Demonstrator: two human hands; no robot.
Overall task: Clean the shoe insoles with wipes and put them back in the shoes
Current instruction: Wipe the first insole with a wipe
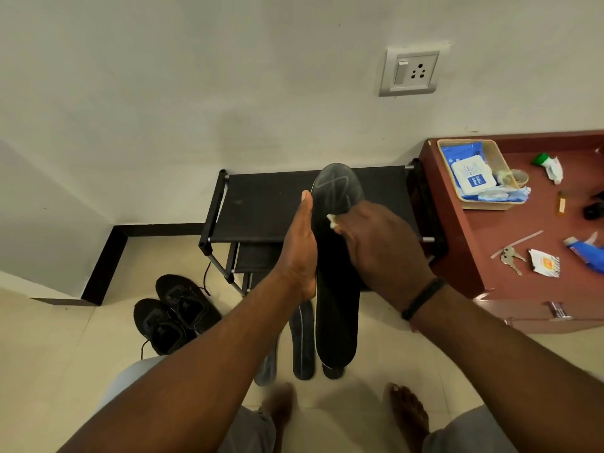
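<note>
Insole (336,308): black, held lengthwise above the floor, in front of the black shoe rack (261,207). Left hand (302,246): fingers straight, flat against the insole's left edge. Right hand (382,246): fingers curled over a white wipe (332,220), pressing it on the insole's upper face. Spare insoles (302,348): on the floor below. Shoes (176,312): black pair, floor, left. Wipes pack (472,179): in a basket (500,152) on the desk (523,282).

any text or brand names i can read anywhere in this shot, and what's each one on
"mee mee": on the blue label of the white wipes pack lid in the tan basket.
Small print on that lid: too small to read.
Orange and white sachet on the red-brown counter: printing blurred, unreadable.
Blue tube: no legible text.
Insole under the right hand: pale scribbled marks, not readable.
</note>
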